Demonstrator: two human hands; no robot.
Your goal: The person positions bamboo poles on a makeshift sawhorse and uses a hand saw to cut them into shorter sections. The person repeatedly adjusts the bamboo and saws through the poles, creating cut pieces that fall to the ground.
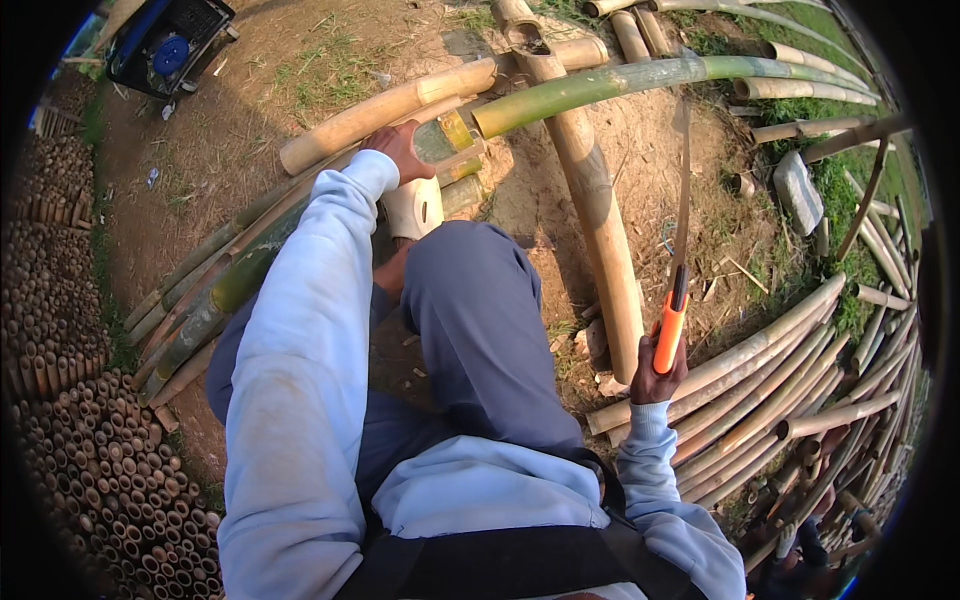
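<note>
My left hand [402, 153] is closed round the end of a short bamboo piece [436, 142], its fingers partly hidden. Just to the right is the round cut end of a long green bamboo pole [600, 84], which lies across a thick bamboo post [590, 205]. In my right hand [662, 373] is a handsaw [672, 330], gripped by its orange handle. The long narrow blade points away from me, apart from the post, its tip near the green pole. Below my left hand sits a pale piece with a dark slot [413, 208], whose kind I cannot make out.
More bamboo poles [215, 300] lie beside my left arm. Stacks of short cut bamboo [110, 470] fill the left side. A heap of long poles [760, 390] lies at the right, near a whitish block [797, 192]. A dark machine [165, 50] stands far left.
</note>
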